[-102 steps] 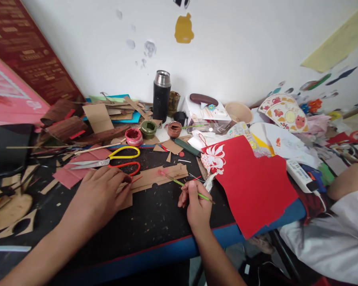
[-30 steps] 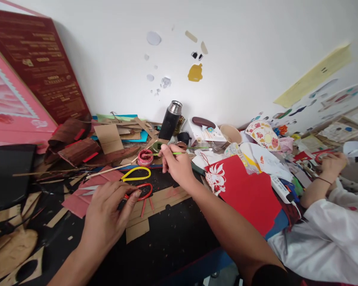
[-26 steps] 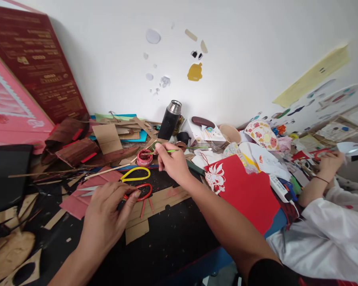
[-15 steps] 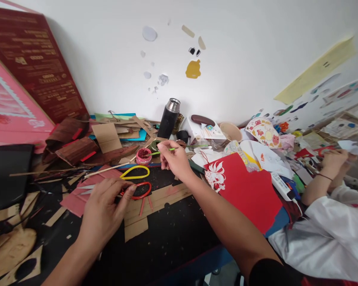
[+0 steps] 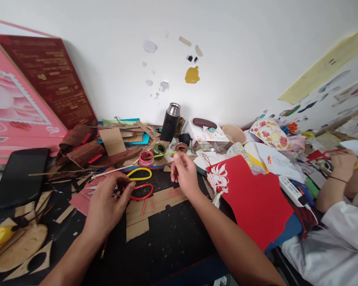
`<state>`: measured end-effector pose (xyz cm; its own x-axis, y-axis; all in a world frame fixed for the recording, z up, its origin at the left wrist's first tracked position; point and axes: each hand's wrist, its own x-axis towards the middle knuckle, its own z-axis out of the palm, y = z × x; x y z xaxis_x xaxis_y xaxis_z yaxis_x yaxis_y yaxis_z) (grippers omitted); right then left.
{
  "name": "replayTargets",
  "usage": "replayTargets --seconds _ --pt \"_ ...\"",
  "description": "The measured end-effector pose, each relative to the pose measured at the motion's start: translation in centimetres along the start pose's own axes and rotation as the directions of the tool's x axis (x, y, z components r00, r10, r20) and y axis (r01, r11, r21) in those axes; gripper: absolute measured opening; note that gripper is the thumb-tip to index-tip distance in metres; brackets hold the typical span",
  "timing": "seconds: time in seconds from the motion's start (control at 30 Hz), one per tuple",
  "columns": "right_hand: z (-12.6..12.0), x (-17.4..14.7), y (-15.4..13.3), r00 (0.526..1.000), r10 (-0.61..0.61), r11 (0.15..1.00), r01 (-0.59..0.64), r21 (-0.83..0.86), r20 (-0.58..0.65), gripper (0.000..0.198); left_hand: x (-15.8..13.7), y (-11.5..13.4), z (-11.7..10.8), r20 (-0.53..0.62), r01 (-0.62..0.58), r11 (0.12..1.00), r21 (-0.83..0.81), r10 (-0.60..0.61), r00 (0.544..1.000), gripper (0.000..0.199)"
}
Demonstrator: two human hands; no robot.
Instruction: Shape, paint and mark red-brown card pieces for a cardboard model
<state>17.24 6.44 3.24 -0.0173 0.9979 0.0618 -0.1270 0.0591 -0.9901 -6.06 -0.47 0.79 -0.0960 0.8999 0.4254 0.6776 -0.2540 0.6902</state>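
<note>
My right hand (image 5: 184,172) pinches a thin green paintbrush (image 5: 166,153), its tip at a small jar of dark red paint (image 5: 146,159). A jar of green paint (image 5: 159,149) stands just behind the brush. My left hand (image 5: 111,200) is over the blades of a pair of scissors with one yellow and one red handle loop (image 5: 141,192). Its thumb and fingers come together; whatever is between them is hidden. Beneath the scissors lies a pink sheet (image 5: 80,199). Two short pink strips (image 5: 144,207) rest on a piece of cardboard (image 5: 137,227).
A black flask (image 5: 170,126) stands by the wall. Brown rolled pieces (image 5: 86,151) and cardboard scraps (image 5: 112,141) lie left of it. Red paper (image 5: 256,198) covers the right side. A black tablet-like slab (image 5: 20,176) is at left. Another person's hand (image 5: 343,163) works at far right.
My right hand has drawn back slightly to the right with the brush. The view has shifted a little. The left hand stays by the scissors.
</note>
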Motion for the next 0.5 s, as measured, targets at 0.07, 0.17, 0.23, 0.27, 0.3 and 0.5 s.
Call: replayTargets --seconds 0.07,0.17,0.23,0.27,0.3,0.5 --pt "-0.1 -0.7 0.4 0.999 -0.014 1.0 0.013 -0.02 -0.035 0.054 0.0 0.0 -0.1 0.01 0.006 1.0 0.013 -0.006 1.0 0.026" --pt "0.0 -1.4 0.7 0.995 -0.042 0.999 0.04 -0.019 -0.093 0.057 0.1 -0.1 -0.3 0.021 0.002 1.0 0.028 -0.003 1.0 0.027" --pt "0.1 -1.4 0.8 0.99 -0.067 0.998 0.067 0.0 -0.123 0.059 0.1 -0.1 -0.4 0.015 0.003 1.0 0.029 -0.003 1.0 0.026" --pt "0.2 -1.4 0.8 0.988 -0.08 0.997 0.082 0.009 -0.135 0.059 0.2 -0.1 -0.5 0.013 0.004 1.0 0.031 -0.004 1.0 0.026" --pt "0.2 -1.4 0.9 0.985 -0.092 0.995 0.096 0.016 -0.145 0.059 0.2 -0.2 -0.6 0.011 0.006 0.999 0.038 -0.007 1.0 0.025" --pt "-0.3 -1.8 2.1 0.983 -0.132 0.991 0.132 -0.01 -0.128 0.06 0.3 -0.4 -0.7 0.005 0.008 0.997 0.081 -0.009 1.0 0.025"
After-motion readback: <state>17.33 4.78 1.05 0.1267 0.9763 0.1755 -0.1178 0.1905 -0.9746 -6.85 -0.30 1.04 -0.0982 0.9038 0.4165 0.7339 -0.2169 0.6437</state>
